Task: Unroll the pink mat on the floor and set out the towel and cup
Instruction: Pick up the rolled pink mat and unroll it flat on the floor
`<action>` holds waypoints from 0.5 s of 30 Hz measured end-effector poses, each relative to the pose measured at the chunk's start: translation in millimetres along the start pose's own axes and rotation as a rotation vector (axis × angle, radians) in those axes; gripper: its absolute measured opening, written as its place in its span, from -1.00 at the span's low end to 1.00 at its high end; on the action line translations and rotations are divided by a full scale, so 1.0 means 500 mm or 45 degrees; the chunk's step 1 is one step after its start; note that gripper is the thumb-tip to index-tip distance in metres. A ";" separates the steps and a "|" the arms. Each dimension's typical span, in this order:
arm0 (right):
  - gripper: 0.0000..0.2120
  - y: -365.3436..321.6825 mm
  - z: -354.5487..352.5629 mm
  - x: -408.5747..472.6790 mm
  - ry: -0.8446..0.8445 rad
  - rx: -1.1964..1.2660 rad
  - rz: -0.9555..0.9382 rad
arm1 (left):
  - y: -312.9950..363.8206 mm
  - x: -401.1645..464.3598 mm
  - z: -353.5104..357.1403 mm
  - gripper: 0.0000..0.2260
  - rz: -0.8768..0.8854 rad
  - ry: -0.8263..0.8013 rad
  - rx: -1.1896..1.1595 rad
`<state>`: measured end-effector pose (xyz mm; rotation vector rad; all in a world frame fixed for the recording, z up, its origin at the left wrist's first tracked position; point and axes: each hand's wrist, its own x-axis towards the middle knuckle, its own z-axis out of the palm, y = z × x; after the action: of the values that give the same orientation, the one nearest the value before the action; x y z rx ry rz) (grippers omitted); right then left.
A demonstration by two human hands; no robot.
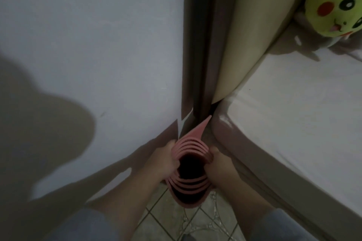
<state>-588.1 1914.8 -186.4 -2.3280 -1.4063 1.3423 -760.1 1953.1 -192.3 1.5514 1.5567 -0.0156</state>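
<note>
A rolled pink mat (191,184) stands on end in the narrow gap between the wall and the bed, and I look down into its dark hollow core. My left hand (162,159) grips the roll on its left side. On the right side my right hand (219,164) grips it too. A loose pink corner of the mat (201,127) points up toward the dark strip in the corner. No towel or cup is in view.
The grey wall (98,45) fills the left. A bed with a white sheet (293,113) and a cream headboard (254,35) is on the right, with a yellow plush toy (337,6) on it. Tiled floor (156,221) and a clear plastic piece (197,221) lie below.
</note>
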 end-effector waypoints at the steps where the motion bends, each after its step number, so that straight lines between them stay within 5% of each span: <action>1: -0.71 0.002 -0.001 -0.016 0.000 -0.019 -0.009 | -0.003 -0.018 0.003 -0.53 0.018 0.012 -0.012; 15: -0.58 0.071 0.009 -0.456 0.316 0.163 0.069 | 0.029 -0.378 0.036 -0.64 0.393 -0.060 0.014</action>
<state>-609.0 1720.3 -63.5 -2.3651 -1.1583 1.0753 -776.7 1796.8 -84.9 1.7718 1.2690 0.1113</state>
